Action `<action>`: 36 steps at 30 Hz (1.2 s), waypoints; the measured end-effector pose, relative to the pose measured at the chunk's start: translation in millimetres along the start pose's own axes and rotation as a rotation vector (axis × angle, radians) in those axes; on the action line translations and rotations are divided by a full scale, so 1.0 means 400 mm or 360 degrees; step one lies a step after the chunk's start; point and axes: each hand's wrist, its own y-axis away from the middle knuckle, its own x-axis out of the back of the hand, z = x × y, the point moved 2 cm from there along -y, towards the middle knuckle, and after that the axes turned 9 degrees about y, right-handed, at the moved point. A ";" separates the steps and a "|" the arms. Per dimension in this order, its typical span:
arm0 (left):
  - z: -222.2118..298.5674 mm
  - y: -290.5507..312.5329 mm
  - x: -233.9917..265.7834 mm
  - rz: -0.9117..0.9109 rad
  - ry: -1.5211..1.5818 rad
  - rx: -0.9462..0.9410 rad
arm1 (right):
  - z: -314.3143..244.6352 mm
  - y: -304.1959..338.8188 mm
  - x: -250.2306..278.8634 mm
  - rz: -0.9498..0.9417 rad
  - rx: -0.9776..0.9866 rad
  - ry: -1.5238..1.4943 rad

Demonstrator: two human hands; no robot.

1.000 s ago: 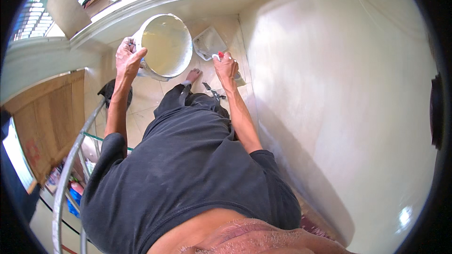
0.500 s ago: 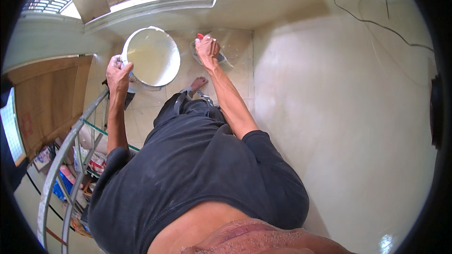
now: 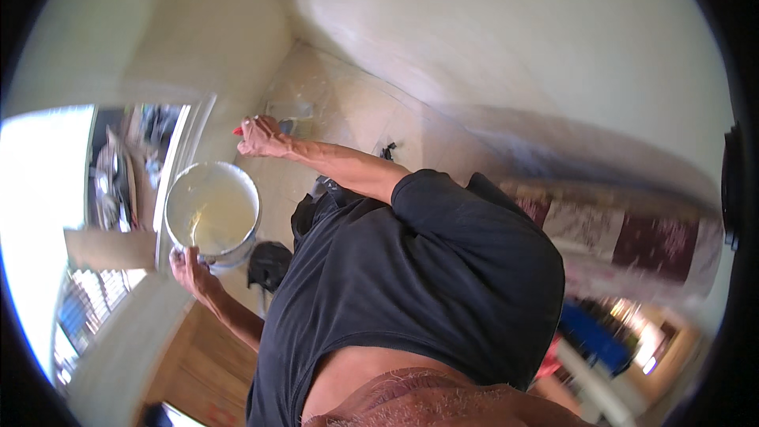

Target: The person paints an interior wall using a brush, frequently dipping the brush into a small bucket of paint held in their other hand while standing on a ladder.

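Head view: grasping bucket [image 3: 237, 190] edge with left hand [image 3: 191, 270], clenching red-ended tool [image 3: 238, 131] in right hand [image 3: 263, 139]; might spill pale contents [image 3: 221, 225] (seemingly runny) if tipped by one-sided hold.

pass: between right forearm [image 3: 340, 163] and wall [image 3: 545, 39] | obstacles: bucket [image 3: 212, 180], window frame [image 3: 180, 142]

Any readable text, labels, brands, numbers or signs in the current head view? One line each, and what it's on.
None legible.
Wooden panel, lower left: faint reddish marks, too blurred to read.
Bucket: no lettering I can make out.
Red-handled tool: too small to tell.
Maroon-and-white patterned surface: looks decorative, no readable words.
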 end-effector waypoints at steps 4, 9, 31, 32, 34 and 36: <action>0.107 -0.086 -0.033 -0.0334 0.0025 -0.0167 | 0.032 -0.022 0.032 0.0355 0.0267 0.0198; 0.170 -0.157 -0.098 -0.0698 0.0088 -0.0283 | -0.183 0.192 0.483 0.0561 0.0028 0.0214; 0.228 0.090 -0.542 -0.2065 -0.0101 -0.0476 | -0.327 0.688 0.760 0.1367 -0.0412 -0.0240; 0.231 0.103 -0.545 -0.2067 -0.0116 -0.0465 | -0.304 0.690 0.744 0.1380 -0.0422 -0.0174; 0.209 0.116 -0.556 -0.2100 -0.0109 -0.0445 | -0.262 0.708 0.684 0.1422 -0.0532 0.0029; 0.212 0.142 -0.559 -0.2145 -0.0064 -0.0414 | -0.223 0.704 0.621 0.1447 -0.0671 0.0338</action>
